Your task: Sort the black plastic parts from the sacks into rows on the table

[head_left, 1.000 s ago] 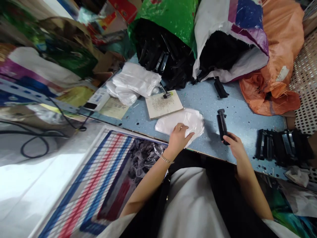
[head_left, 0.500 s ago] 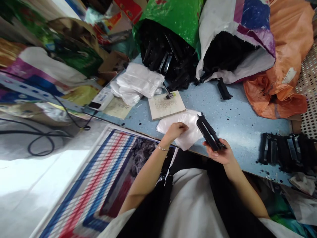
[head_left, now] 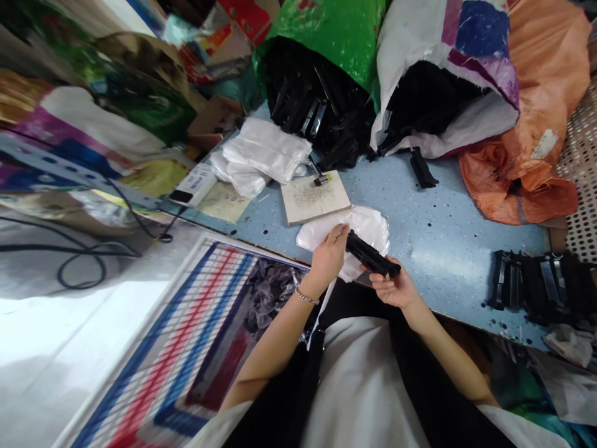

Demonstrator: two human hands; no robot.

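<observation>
Black part now farther left, between both hands

Glare whitens the floor at eight o'clock; sheen brightens the tabletop at three o'clock; blur softens ten o'clock.

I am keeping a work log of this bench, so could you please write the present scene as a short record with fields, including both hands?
Right hand: holds a long black part by its near end
Left hand: fingers bent together by the part's other end; grip unclear
Beneath the part: thin white plastic on a blue speckled table
Behind the plastic: pale flat block, small item on top
Far side: green sack and white sack, mouths open, dark contents; orange sack beside
Right side: row of black parts
</observation>
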